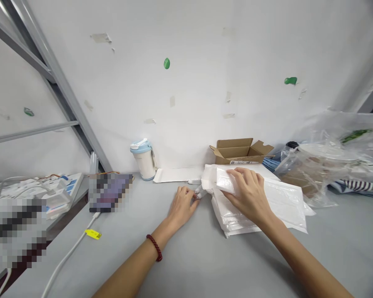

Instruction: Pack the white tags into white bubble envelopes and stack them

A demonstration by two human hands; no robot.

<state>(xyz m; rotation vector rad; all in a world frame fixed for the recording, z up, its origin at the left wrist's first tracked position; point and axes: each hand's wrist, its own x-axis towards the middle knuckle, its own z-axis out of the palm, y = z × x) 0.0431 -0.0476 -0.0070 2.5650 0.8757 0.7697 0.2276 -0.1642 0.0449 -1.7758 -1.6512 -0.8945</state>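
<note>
My right hand (247,190) grips a small folded white package (225,181) with a glossy surface, thumb below and fingers on top. It is over a pile of white padded envelopes (282,203) on the grey table. My left hand (183,203) rests on the table left of the pile, fingers curled and closed. A small whitish item (200,191) shows at its fingertips, too small to name. Just behind that lies a thin white stick-like object (193,181), partly covered by the package. A dark red bead bracelet (154,248) circles my left wrist.
An open cardboard box (236,152) stands behind the envelopes. A blue-lidded cup (144,161) is by the wall, beside a flat white strip (174,174). Leftward, a phone (112,192) trails a white cable (70,252). Clear plastic bags (317,169) lie at right.
</note>
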